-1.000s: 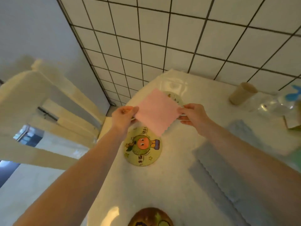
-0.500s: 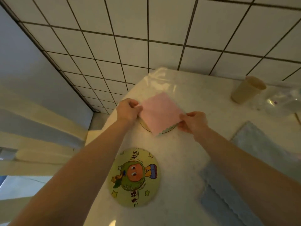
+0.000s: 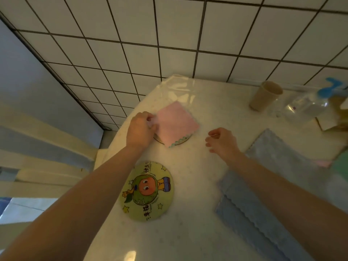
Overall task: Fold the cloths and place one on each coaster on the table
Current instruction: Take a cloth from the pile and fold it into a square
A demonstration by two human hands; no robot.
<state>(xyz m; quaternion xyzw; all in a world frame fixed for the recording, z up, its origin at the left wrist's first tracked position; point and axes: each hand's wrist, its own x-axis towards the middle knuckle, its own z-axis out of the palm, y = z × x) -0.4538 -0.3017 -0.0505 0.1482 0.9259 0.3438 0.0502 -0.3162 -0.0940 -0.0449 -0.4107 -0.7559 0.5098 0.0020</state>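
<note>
Head view: right hand [image 3: 221, 143] lets go, fingers loosely curled, as left hand [image 3: 140, 129] pinches pink cloth [image 3: 176, 124] onto far coaster [image 3: 180, 141].

two bare forearms, left hand [image 3: 140, 129], right hand [image 3: 222, 143], no sleeves visible

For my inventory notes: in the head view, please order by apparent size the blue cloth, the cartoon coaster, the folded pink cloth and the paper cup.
1. blue cloth
2. cartoon coaster
3. folded pink cloth, looks close to the coaster but lies farther away, so unsure
4. paper cup
</note>
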